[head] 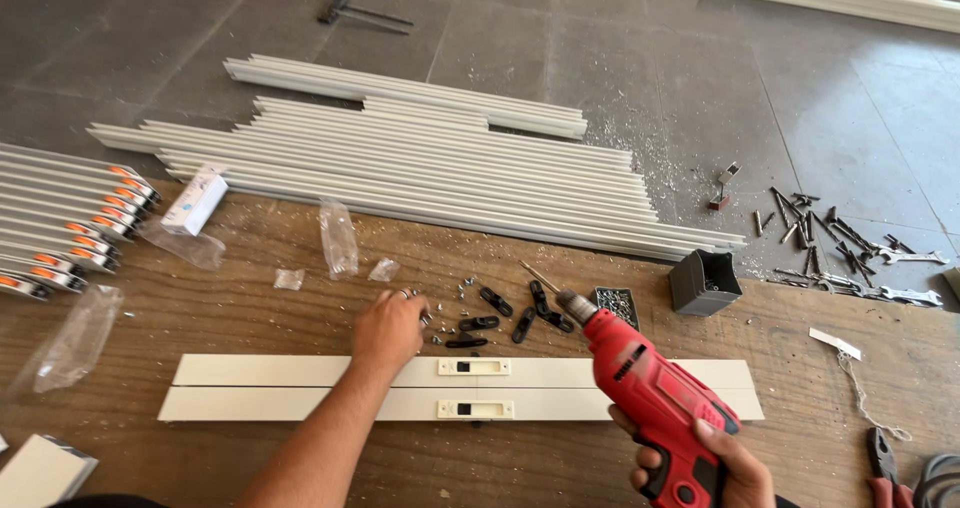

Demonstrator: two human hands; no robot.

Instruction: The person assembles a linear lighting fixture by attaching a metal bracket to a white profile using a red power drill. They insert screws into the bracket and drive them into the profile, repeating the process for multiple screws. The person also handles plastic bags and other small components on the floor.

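Left hand [388, 330]: fingers pinching small screws [440, 320] beside black clips [500, 318] on desk [300, 258]. Right hand [715, 463]: closed around red drill [650, 388] (bit angled toward left fingers). Hazard: accidental trigger, grazed knuckles, scattered screws.

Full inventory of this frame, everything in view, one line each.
white profiles: two, white, side by side on the wooden board, each with a slotted latch plate
black clips: several, black, on the board beyond the profiles
small screws: a scatter, silvery, by the clips
screw tray: one, dark, behind the drill
black box: one, dark grey, at the board's far edge
long rails: a stack, white, on the floor
plastic bags: several, clear, left part of the board
loose hardware: a pile, dark, floor at right
drill: one, red
left hand: fingers among the screws
right hand: gripping the drill
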